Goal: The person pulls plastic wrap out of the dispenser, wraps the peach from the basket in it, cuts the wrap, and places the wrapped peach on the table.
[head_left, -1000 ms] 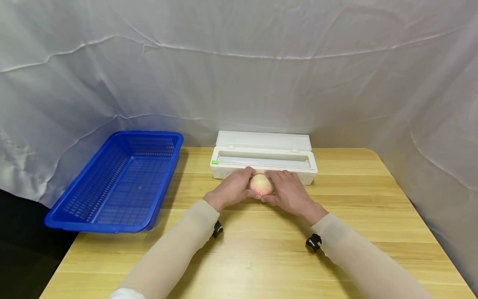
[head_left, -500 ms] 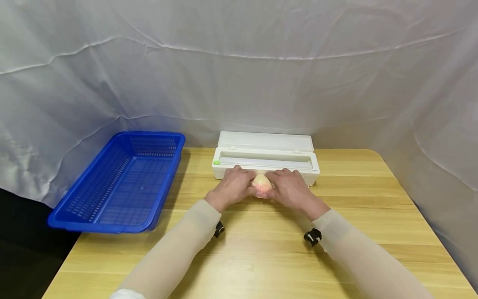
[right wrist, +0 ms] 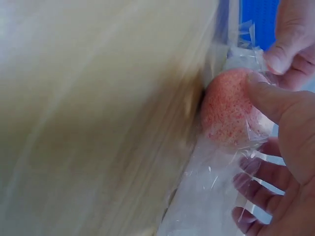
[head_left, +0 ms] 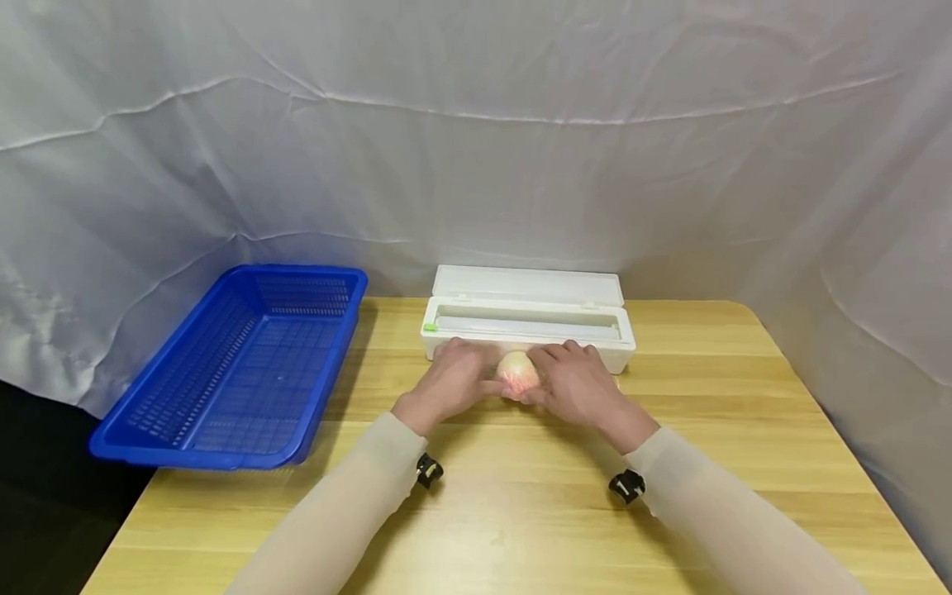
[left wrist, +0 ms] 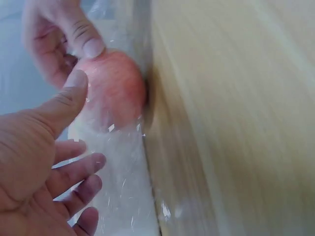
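A pinkish-yellow peach (head_left: pixel 517 374) sits at the front of a white cling film box (head_left: pixel 529 310). Clear cling film (right wrist: pixel 209 169) lies over and around the fruit, crinkled at its edges. With its thumb on the fruit and its fingers curled on the far side, my right hand (head_left: pixel 576 382) holds the peach; some film covers its fingertips in the right wrist view. My left hand (head_left: pixel 451 380) reaches the peach's left side with its thumb. Its other fingers are loosely spread and apart from the thumb in the left wrist view.
The box's lid (head_left: pixel 528 285) stands raised at the back, and a green slider (head_left: pixel 430 328) is at its left end. A blue plastic basket (head_left: pixel 327 372) stands on the left of the wooden table (head_left: pixel 506 529). Grey-white cloth (head_left: pixel 521 182) hangs behind.
My left hand has shifted slightly left, away from the peach, with its thumb still by it. My right hand has stayed nearly in place. Film has come over the fruit.
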{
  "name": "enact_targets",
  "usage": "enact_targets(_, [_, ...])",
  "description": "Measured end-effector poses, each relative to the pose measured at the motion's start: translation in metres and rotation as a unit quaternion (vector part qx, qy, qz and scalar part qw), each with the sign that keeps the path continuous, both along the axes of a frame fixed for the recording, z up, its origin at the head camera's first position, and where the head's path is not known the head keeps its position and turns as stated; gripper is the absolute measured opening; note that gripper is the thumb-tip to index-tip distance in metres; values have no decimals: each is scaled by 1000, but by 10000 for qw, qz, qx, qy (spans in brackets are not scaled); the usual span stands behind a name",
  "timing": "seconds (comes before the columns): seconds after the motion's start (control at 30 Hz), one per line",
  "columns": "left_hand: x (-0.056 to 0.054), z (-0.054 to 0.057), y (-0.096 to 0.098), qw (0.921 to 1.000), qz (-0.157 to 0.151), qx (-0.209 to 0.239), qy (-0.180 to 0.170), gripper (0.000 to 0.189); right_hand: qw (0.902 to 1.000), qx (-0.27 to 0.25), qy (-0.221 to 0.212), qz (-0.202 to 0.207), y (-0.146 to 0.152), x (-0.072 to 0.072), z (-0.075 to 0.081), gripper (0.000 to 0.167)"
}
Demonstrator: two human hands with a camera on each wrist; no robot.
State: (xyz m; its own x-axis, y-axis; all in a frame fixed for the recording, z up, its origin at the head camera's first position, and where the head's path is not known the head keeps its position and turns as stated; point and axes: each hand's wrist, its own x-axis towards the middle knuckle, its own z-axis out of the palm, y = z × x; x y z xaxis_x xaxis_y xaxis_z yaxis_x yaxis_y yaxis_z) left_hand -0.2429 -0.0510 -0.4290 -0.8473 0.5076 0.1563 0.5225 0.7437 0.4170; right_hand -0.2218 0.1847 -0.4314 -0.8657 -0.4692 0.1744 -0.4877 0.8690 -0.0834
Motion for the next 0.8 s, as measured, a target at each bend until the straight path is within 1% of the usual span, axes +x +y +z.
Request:
enact_targets(0.07, [2,4,-7,9989,293,373,37,49,9999,-42,159,18,2,2,-2,71])
enact_targets(0.13, [4,8,-16,9941,721,806,92,46,9995,-111,290,52,3,5,-4,71])
enact_targets(0.2, [3,12,-25,9852,1179,1237,146,38,9991,-173,386,77,6,8,-4,72])
enact_targets(0.27, [1,14,-33,9756,1536,1559,188,32,9986,-207,470,94,8,11,-4,74])
enact_targets(0.37, [-4,14,-42,9658,1866,1799,50,35,9981,-247,557,107,11,14,-2,74])
enact_targets(0.43, [-8,12,-46,9625,1963,1864,-163,42,9977,-298,597,123,13,15,0,72])
enact_targets(0.53, [-13,7,-51,9576,2013,1962,-631,58,9971,-362,644,171,13,14,2,67])
enact_targets(0.63, [-19,4,-53,9538,1971,2023,-1021,71,9968,-453,614,254,10,10,8,56])
enact_targets(0.8, [-28,0,-55,9493,1850,2104,-1423,83,9958,-688,464,374,-6,-3,17,43])
